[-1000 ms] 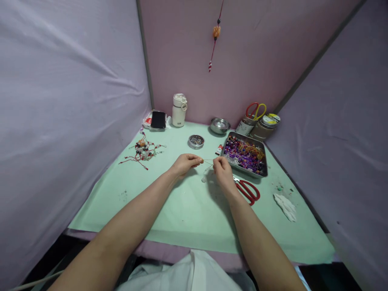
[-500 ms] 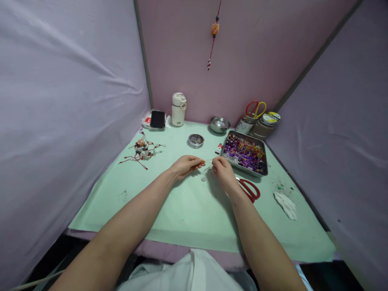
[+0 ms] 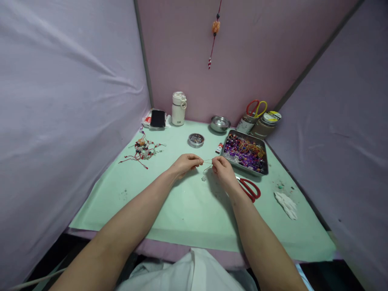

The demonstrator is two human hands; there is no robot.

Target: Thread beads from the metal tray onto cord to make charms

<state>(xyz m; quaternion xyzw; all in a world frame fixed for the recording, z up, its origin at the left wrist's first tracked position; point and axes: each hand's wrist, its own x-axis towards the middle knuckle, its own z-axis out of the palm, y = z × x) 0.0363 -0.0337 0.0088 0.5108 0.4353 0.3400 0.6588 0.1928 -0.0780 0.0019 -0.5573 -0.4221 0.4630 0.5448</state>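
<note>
Between my two hands runs a thin, pale cord, stretched nearly level above the table. My left hand pinches one end of it between thumb and fingers. The other side is pinched by my right hand, close to the bead tray. Below the cord, a small clear bead or charm hangs or lies at the end of a strand; whether it touches the cloth I cannot tell. Red-handled scissors lie beside my right wrist, their blades partly hidden by it.
A metal tray of beads and threads stands right. A round dish, steel bowl, white bottle and phone are behind. Beaded strings lie left, a white cloth right. A beaded cord hangs above.
My left hand has shifted very slightly left and away from me, so a bit more cord shows between the hands. My right hand stays nearly still.
</note>
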